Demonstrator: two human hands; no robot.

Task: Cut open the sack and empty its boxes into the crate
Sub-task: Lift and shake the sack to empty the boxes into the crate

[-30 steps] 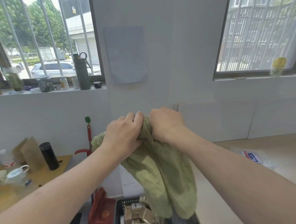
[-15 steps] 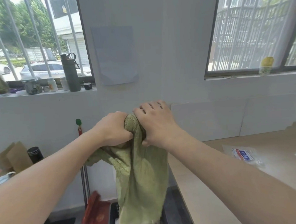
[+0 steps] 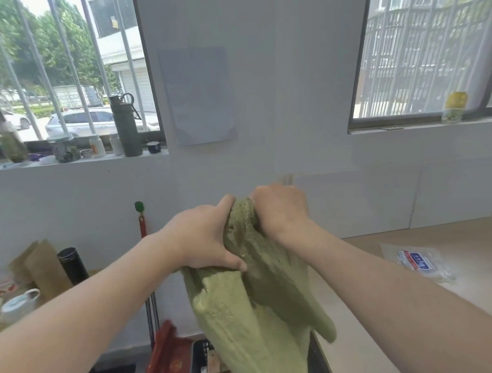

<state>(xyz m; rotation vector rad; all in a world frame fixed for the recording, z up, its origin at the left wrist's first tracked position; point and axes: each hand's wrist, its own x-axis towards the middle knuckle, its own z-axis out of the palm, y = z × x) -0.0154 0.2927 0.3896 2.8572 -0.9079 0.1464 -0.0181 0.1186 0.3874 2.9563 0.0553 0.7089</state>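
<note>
A limp green woven sack [image 3: 255,309] hangs upside down in mid-air, bunched at its top. My left hand [image 3: 203,236] grips the bunched cloth from the left, and my right hand [image 3: 280,207] clamps it from the right. The sack's lower end drapes over a black crate [image 3: 198,365] on the floor. Several brown cardboard boxes [image 3: 217,371] show inside the crate beside the cloth. Most of the crate is hidden behind the sack.
A pale wooden table [image 3: 416,262] runs along the right, holding a clear plastic packet [image 3: 416,262]. A red dustpan [image 3: 169,358] and broom handle lean at the wall left of the crate. A low side table [image 3: 4,296] at left holds a black flask, cups and paper bags.
The sack has swung and spread wider at its lower end over the crate. My left hand has shifted lower on the cloth, and both hands have sunk slightly in view.
</note>
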